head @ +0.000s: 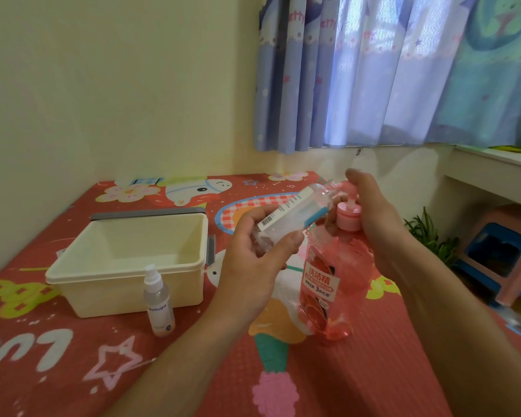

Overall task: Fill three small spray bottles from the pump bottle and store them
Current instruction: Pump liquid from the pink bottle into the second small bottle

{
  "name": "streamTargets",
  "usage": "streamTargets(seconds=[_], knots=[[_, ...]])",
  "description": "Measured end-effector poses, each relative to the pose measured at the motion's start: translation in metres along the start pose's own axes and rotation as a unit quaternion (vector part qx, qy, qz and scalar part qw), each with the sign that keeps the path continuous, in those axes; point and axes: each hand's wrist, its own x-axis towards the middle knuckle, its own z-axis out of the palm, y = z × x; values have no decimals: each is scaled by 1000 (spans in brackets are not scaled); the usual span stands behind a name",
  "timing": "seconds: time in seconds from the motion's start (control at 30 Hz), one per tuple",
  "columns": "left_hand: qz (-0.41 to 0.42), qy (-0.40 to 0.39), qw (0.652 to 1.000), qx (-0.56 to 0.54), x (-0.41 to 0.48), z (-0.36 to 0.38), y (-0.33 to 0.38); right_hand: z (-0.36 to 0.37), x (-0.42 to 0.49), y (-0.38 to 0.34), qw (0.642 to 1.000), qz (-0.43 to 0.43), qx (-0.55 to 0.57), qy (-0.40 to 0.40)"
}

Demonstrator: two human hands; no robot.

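Observation:
My left hand (254,260) grips a small clear bottle with a white and blue label (295,210), tilted so its open neck points at the pump spout. A pink pump bottle (328,284) stands on the red patterned table. My right hand (370,212) rests on its pump head, fingers curled over the top. A second small spray bottle (158,299), capped and upright, stands in front of the cream storage box (124,278). The box looks empty inside. No third spray bottle shows.
The box has grey latches and sits at the table's left, near the wall. Blue curtains hang behind. A white desk (494,173), a pink and blue stool (497,254) and a green plant (430,236) stand to the right of the table.

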Motion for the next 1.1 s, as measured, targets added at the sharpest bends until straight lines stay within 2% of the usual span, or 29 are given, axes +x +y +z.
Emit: streamTargets(seconds=[1.1], knots=[[-2, -10, 1000, -8, 0, -2, 2, 1, 2, 1, 1000, -9, 0, -5]])
